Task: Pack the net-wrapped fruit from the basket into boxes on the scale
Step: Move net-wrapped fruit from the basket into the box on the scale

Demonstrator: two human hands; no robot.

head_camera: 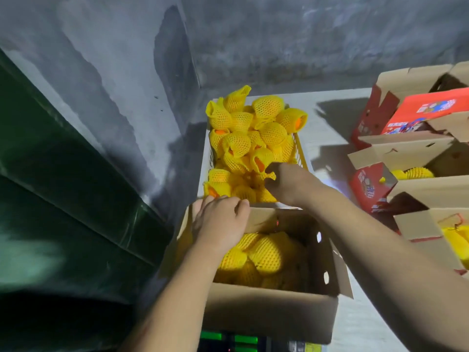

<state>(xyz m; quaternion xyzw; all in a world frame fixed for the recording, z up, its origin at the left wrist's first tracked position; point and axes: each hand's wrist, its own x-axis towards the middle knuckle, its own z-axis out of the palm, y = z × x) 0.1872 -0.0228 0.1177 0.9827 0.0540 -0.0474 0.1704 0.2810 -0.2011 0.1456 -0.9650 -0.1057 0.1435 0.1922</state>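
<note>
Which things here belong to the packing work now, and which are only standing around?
In use:
- basket of net-wrapped fruit
- open cardboard box on the scale
- left hand on the box's far flap
- right hand reaching among the fruit

Standing by:
- other boxes at right, some holding fruit
- red printed box
- green sheet

- One yellow basket (300, 151) at the table's far edge, heaped with net-wrapped fruit (269, 107) — too many and too overlapped to count exactly.
- One open cardboard box (269, 316) on one scale (228, 342) — at least four wrapped fruit visible inside.
- Three or four more boxes (431, 191) along the right edge.
- Two hands: left hand (220, 217), right hand (289, 184).
</note>
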